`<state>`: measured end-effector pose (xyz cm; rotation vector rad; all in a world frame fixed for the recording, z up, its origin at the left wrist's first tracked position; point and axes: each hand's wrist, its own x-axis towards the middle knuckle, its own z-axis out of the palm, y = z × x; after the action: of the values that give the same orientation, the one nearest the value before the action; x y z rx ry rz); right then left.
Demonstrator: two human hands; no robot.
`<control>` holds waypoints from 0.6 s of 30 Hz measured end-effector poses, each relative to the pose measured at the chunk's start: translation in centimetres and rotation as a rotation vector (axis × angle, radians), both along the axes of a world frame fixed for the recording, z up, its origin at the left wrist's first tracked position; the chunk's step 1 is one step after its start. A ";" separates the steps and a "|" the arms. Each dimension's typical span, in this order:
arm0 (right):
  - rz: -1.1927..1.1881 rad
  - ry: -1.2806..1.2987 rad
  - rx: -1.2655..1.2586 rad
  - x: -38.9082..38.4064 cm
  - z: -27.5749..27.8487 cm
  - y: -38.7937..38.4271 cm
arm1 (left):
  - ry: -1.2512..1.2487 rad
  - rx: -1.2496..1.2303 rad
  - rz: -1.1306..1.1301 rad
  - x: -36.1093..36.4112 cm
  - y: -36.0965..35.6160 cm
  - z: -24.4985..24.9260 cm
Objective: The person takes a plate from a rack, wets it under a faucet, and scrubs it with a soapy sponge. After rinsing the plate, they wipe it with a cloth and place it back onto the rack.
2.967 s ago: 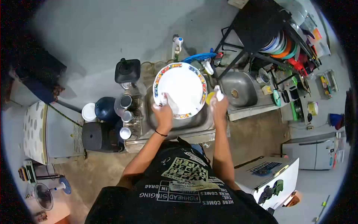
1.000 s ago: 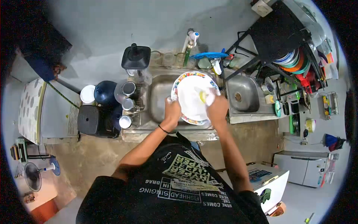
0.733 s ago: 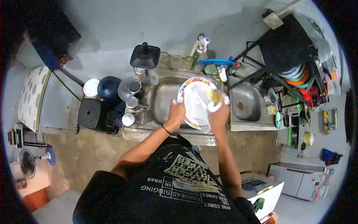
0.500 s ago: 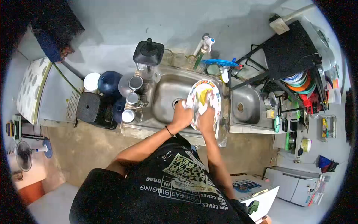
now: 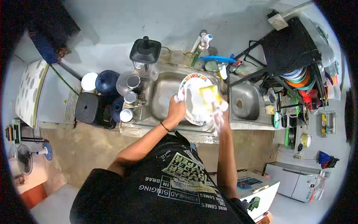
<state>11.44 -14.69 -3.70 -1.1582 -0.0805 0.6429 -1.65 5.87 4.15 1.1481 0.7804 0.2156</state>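
Plate: the white plate with the flowered rim (image 5: pixel 192 106) is above the right part of the large sink basin (image 5: pixel 161 95); white foam lies on its inner face.
Left hand: the left hand (image 5: pixel 176 111) is partly closed and grips the left edge of the plate.
Right hand: the right hand (image 5: pixel 220 112), foamy and a little blurred, is partly closed around the yellow sponge (image 5: pixel 209 92), which covers part of the plate; how tightly the fingers close, one cannot tell.
Jars: three metal-lidded jars (image 5: pixel 130 97) stand in a row to the left of the large basin.
Pitcher: a black-lidded pitcher (image 5: pixel 145 51) stands near its back left corner.
Behind the plate: there are the faucet (image 5: pixel 206 40) and a blue plastic item (image 5: pixel 218 59).
Black stand: one leg of the black stand (image 5: pixel 287 48) slants toward the back of the small basin (image 5: pixel 244 99) and hides a part of this area.
Left arm: the forearm slants forward and to the right, with a thin black band (image 5: pixel 164 127) at the wrist.
Right arm: the forearm (image 5: pixel 226 156) points almost straight forward.
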 end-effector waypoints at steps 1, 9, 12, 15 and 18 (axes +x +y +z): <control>-0.109 -0.195 -0.207 -0.3 2.6 1.2 | -0.040 0.007 0.030 0.0 -0.1 0.2; -0.499 -0.964 -0.819 -4.5 10.2 8.4 | -0.201 0.320 0.007 0.2 -0.7 -0.5; -0.357 -0.872 -0.750 -6.1 11.1 11.1 | -0.248 0.603 -0.036 0.9 -1.3 -4.6; -0.236 -1.003 -0.753 -6.3 9.8 12.1 | -0.212 0.384 -0.220 0.7 -0.2 -2.7; -0.098 -1.160 -0.678 -6.8 10.5 12.2 | -0.147 0.299 0.121 0.7 -1.0 -1.8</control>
<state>4.66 -2.53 6.83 -2.0598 -0.8297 -0.1976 -0.98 4.90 2.37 1.3498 0.7023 0.5255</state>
